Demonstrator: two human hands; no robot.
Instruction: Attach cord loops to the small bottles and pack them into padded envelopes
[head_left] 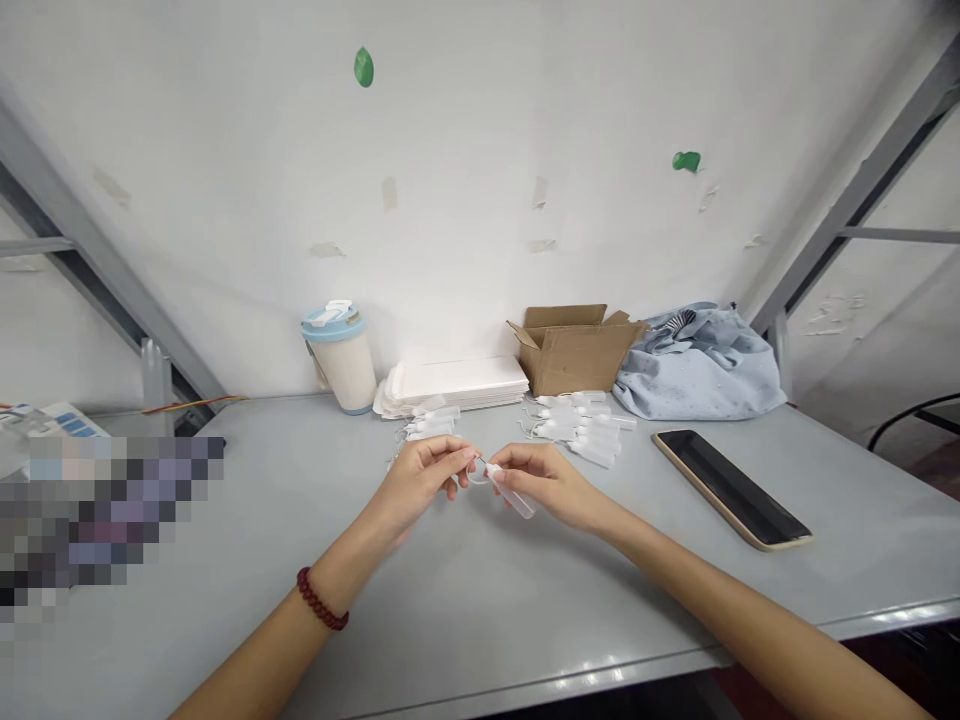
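In front of me, above the table, my right hand is closed around a small, translucent white plastic bottle with a narrow tip. The bottle tilts, its tip towards my left hand. Thumb and forefinger of that hand pinch the end of a thin white cord, which curves in a loop beside the tip. A fine dark line shows between fingertips and tip; it is too small to name. Behind my right hand lie several similar bottles with thin cords. More bottles lie behind my left hand, partly hidden.
Along the wall stand a blue-lidded cup, a stack of white envelopes, an open cardboard box and a light blue cloth bag. A phone lies right on the grey table. A blurred patch covers the left side.
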